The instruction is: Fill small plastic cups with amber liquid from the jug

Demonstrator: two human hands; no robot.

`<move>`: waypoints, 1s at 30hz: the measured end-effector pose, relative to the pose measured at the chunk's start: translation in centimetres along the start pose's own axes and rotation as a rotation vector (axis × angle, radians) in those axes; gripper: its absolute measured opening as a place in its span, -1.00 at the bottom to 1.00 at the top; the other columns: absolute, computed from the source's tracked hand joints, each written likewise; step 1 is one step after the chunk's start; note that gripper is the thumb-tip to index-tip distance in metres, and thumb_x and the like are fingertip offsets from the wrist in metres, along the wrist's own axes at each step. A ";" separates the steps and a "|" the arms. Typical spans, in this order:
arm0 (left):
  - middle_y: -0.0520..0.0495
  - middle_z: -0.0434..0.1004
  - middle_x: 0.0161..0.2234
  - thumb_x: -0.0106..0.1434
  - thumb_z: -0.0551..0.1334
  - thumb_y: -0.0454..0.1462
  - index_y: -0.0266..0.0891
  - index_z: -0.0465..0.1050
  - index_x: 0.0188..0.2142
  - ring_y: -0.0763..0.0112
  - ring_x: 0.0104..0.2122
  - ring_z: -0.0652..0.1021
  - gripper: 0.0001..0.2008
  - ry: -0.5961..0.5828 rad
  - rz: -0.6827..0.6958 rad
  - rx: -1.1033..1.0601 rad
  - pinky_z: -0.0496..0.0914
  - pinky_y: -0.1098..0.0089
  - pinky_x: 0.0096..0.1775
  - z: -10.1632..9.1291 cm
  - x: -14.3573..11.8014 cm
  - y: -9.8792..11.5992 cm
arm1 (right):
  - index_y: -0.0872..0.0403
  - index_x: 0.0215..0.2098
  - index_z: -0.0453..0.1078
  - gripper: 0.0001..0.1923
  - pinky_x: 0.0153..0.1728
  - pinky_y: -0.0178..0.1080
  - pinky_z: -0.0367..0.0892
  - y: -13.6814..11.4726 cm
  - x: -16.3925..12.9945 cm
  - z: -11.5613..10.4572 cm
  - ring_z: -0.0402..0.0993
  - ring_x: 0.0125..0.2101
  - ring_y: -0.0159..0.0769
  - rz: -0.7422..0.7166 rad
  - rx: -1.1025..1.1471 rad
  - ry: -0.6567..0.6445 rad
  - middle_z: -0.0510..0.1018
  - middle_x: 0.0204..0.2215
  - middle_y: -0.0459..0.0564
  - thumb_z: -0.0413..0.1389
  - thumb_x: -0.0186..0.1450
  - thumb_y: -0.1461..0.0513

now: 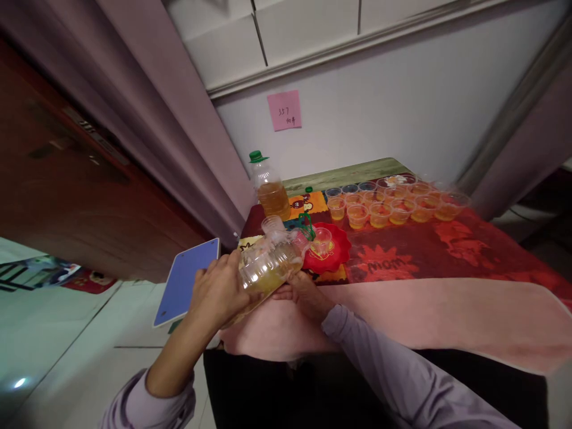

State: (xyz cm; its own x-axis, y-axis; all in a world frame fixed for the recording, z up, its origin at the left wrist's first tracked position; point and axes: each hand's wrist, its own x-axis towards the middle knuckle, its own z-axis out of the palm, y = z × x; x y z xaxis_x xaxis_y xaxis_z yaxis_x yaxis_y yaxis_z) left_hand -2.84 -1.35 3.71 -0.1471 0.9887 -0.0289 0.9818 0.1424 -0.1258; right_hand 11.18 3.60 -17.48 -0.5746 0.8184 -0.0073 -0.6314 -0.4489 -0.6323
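Note:
My left hand (217, 293) grips the base of a large clear plastic bottle (269, 262) holding yellow liquid. The bottle is tipped on its side, its mouth and green handle toward a small clear cup (321, 240). My right hand (300, 292) supports the bottle from underneath, near its middle. The cup stands on a red scalloped mat (335, 255) on the red patterned tablecloth (429, 250).
A second bottle (269, 187) with a green cap stands upright behind, partly filled. Several small cups (388, 205) of yellow liquid sit in rows at the far side. A pink cloth (447, 316) covers the table's near edge. A blue board (185, 280) leans at left.

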 end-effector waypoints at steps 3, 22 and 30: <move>-0.37 0.62 0.26 0.24 0.44 -0.07 -0.20 0.41 0.32 -0.21 0.26 0.60 -0.30 -0.099 -0.033 0.075 0.43 0.01 0.19 -1.5 -0.2 1.1 | 0.01 0.07 0.51 -0.31 -0.10 -0.11 0.67 0.0 0.0 -0.1 0.75 -0.23 -0.17 -0.004 -0.010 -0.019 0.75 -0.09 0.04 0.50 0.24 -0.24; -0.37 0.66 0.24 0.21 0.47 -0.05 -0.18 0.47 0.29 -0.23 0.26 0.61 -0.31 -0.128 -0.036 0.113 0.44 0.01 0.17 -2.9 0.3 2.3 | -0.01 0.10 0.49 -0.31 -0.14 -0.06 0.68 0.5 0.3 -0.5 0.72 -0.27 -0.21 0.001 0.076 -0.001 0.72 -0.05 0.01 0.53 0.23 -0.18; -0.42 0.61 0.30 0.23 0.46 -0.01 -0.25 0.45 0.30 -0.29 0.32 0.57 -0.28 -0.147 -0.042 0.136 0.44 -0.04 0.19 -3.4 0.4 2.7 | 0.01 0.08 0.50 -0.34 -0.17 -0.12 0.67 0.0 0.0 -0.1 0.72 -0.28 -0.25 -0.001 0.084 0.006 0.73 -0.04 0.03 0.50 0.26 -0.20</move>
State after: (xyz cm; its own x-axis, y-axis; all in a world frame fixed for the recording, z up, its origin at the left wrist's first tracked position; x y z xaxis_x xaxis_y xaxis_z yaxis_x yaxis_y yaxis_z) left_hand 0.18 -0.41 6.76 -0.2138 0.9629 -0.1644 0.9506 0.1663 -0.2623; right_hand 11.16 3.64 -17.56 -0.5708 0.8210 -0.0119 -0.6735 -0.4764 -0.5652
